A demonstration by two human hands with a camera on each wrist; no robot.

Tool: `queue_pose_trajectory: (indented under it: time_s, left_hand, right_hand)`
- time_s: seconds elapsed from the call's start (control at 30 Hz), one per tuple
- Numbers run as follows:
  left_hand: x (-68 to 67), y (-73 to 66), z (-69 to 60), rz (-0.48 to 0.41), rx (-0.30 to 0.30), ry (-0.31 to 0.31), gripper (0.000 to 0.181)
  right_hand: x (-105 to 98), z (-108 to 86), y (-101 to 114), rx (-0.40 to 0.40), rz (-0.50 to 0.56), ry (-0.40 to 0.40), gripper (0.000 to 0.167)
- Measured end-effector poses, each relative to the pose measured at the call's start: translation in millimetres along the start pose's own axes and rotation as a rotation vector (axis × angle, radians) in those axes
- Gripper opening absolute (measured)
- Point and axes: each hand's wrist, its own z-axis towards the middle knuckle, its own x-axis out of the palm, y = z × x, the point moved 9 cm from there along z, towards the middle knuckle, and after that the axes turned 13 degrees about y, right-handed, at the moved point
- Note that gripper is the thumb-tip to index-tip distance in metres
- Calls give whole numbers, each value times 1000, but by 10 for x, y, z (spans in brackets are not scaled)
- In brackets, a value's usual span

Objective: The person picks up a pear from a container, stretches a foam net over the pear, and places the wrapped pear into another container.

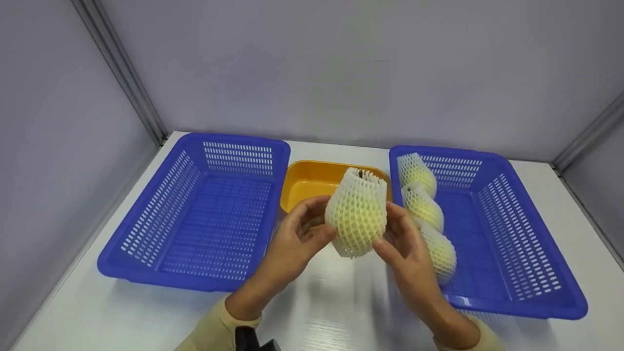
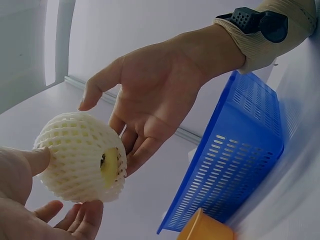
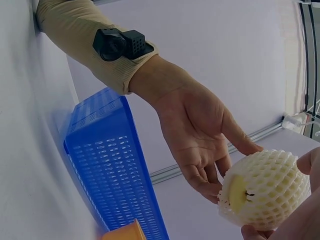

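Note:
A pale yellow pear (image 1: pixel 358 217) in a white foam net sleeve is held up in front of me between my two hands. My left hand (image 1: pixel 297 239) holds its left side, thumb in front and fingers curled toward the back. On the other side my right hand (image 1: pixel 414 258) grips it with bent fingers. In the left wrist view the net is open at one end and a dark spot shows on the pear (image 2: pixel 107 167). The right wrist view shows a short dark stem on the pear (image 3: pixel 240 192).
A blue plastic basket (image 1: pixel 114 253) with nothing in it stands at the left. Another blue basket (image 1: pixel 568 302) at the right holds three netted pears (image 1: pixel 426 214) along its left wall. Between them, behind my hands, sits an orange tray (image 1: pixel 312 168). Grey panels (image 1: pixel 341 73) enclose the white table (image 1: pixel 326 312).

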Motion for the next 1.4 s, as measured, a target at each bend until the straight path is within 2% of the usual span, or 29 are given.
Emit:
queue_pose_trajectory:
  time_s: [0.2, 0.3, 0.47, 0.63, 0.7, 0.87, 0.93, 1.17, 1.3, 1.4]
  left_hand:
    - [43, 3, 1, 22, -13, 48, 67]
    - [70, -25, -1, 21, -9, 64, 65]
    - [40, -39, 0, 9, 2, 20, 55]
    - [-19, -23, -6, -4, 6, -37, 56]
    - [-9, -10, -2, -6, 4, -18, 62]
    - [88, 29, 20, -19, -19, 91, 76]
    - [101, 22, 20, -17, -20, 101, 76]
    - [23, -31, -2, 4, 24, 14, 61]
    - [1, -24, -4, -2, 23, -8, 62]
    - [25, -6, 6, -5, 7, 18, 69]
  right_hand:
    - [22, 17, -27, 7, 15, 18, 54]
    - [-6, 23, -28, 9, -5, 2, 54]
    - [-84, 26, -42, 32, -6, -63, 47]
    - [-60, 26, -40, 34, 7, -37, 45]
    - [-40, 24, -32, 28, -6, -17, 50]
    - [-21, 29, -48, 44, -8, 4, 54]
    - [-33, 34, -57, 55, -9, -3, 55]
    - [-115, 29, -79, 88, 14, -79, 44]
    - [-82, 28, -63, 75, -4, -39, 48]
    - [-55, 25, -55, 61, -25, -2, 55]
